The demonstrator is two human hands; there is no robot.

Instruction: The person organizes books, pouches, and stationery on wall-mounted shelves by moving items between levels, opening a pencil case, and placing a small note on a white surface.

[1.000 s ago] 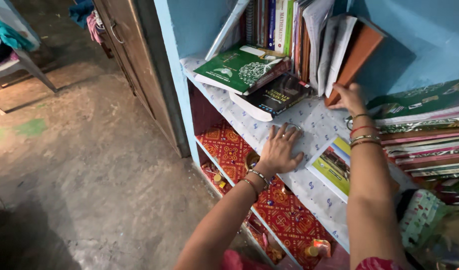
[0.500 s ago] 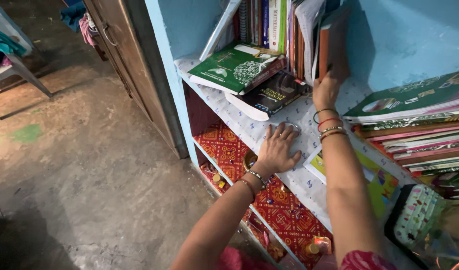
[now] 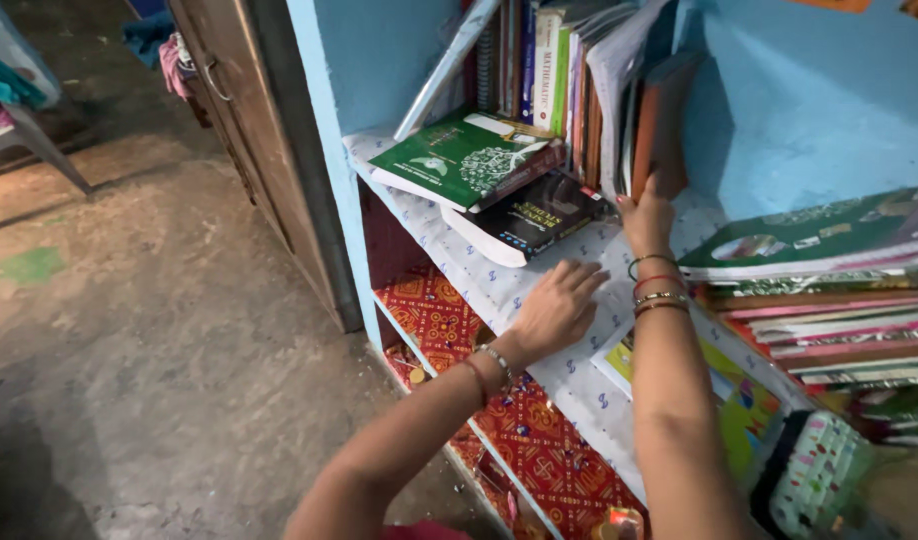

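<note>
While the left hand (image 3: 557, 308) lies palm-down on the shelf (image 3: 499, 285), its fingers (image 3: 587, 278) are spread flat against the patterned liner and grip nothing. That hand sits near the front edge of the shelf, just beside the lower corner of the black book (image 3: 534, 215), which lies flat with one white-edged corner close to that edge.

The right hand (image 3: 647, 215) is raised at the foot of the brown book (image 3: 657, 125). Its fingers press against the lower end of that book, which stands nearly upright at the right end of the row of upright books (image 3: 549, 70). Whether the fingers wrap around the cover or only push on it cannot be told.

A green book (image 3: 459, 155) lies flat on top of the black one, left of the row, with a thin pale book leaning over it against the blue side wall (image 3: 379, 50). Right of the brown book, a bare strip of liner runs back to the blue rear wall (image 3: 809, 110); this is the only open room on the shelf. A stack of flat books (image 3: 829, 290) bounds that strip on the right. A yellow-green booklet (image 3: 739, 385) lies under the right forearm at the front edge. Below, the lower shelf (image 3: 519, 430) carries a red patterned liner.
</note>
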